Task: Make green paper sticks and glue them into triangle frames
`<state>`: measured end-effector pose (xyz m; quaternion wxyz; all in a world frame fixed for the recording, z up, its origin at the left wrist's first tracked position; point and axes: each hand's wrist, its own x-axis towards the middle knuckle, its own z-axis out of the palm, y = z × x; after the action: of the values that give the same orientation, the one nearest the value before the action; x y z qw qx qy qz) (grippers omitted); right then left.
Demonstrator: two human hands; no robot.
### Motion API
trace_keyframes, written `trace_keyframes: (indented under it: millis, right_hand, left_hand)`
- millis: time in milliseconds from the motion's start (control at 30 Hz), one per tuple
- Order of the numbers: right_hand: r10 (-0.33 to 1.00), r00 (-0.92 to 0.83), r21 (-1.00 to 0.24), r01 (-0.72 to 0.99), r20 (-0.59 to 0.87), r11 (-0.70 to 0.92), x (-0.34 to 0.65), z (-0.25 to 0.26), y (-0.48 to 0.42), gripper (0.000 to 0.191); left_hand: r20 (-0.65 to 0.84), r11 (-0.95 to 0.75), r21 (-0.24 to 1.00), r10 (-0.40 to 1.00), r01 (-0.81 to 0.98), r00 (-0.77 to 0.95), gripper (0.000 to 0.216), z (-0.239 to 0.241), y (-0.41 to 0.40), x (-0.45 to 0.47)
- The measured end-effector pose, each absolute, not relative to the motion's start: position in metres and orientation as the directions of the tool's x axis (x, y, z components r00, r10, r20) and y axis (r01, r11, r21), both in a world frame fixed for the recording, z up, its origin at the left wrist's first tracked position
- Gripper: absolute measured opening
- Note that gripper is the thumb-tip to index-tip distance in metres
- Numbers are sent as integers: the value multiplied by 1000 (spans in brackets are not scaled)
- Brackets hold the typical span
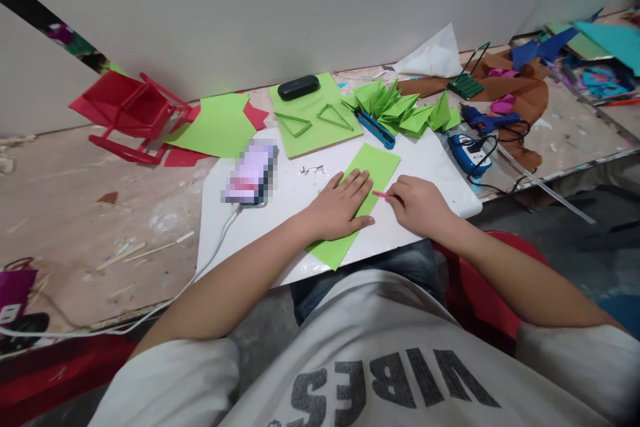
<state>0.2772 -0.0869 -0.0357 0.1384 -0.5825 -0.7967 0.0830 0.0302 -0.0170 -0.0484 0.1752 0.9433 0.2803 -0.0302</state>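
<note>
A strip of light green paper (383, 163) lies slantwise on a white board (280, 230). My left hand (343, 203) rests flat on the paper with its fingers spread, pressing it against the board. At the paper's right edge, my right hand (420, 207) is closed in a pinch around a thin pink stick (380, 194), whose tip points left toward the paper. Whether the stick is a pencil or something else I cannot tell. Beyond the paper lies a blue utility knife (375, 129), beside a cluster of folded green paper pieces (400, 110).
A phone (253, 173) with a white cable (215, 253) lies left on the board. Behind are a green-covered square (313, 140), a black case (299, 87) and a red miniature chair (133, 113). A blue glue gun (487, 121) and blue device (470, 155) sit at right.
</note>
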Motion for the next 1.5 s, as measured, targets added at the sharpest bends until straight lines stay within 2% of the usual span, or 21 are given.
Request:
trace_keyframes:
  millis: [467,700,800,967,1067,1267,1500]
  right_hand:
    - [984,10,-222,975,178,31,324,-43,-26,22]
    - [976,111,-231,971,185,-67,329,-32,-25,25]
    - [966,60,-250,968,252,5,315,-28,-43,29]
    - [982,-130,-205,966,140,157,288,-33,-72,35]
    - [965,-230,-167,954,125,248,278,-36,-82,39]
    - [910,-384,-157,900,154,406,265,-37,-102,36]
    - [855,-493,-158,843,160,515,245,-33,-121,29]
  left_hand:
    - [-107,-775,361,517,518,849,96,-53,-16,29]
    - [-66,-758,387,546,525,836,63,-43,-7,28]
    - [-60,-752,377,563,541,824,62,-41,-5,28]
    - [-80,-752,348,572,560,817,66,-42,-6,28]
    - [-90,-748,350,573,564,815,65,-42,-7,29]
    - [-128,-766,285,565,576,815,66,-41,-7,30]
    - [-115,-769,286,564,571,817,66,-44,-5,29]
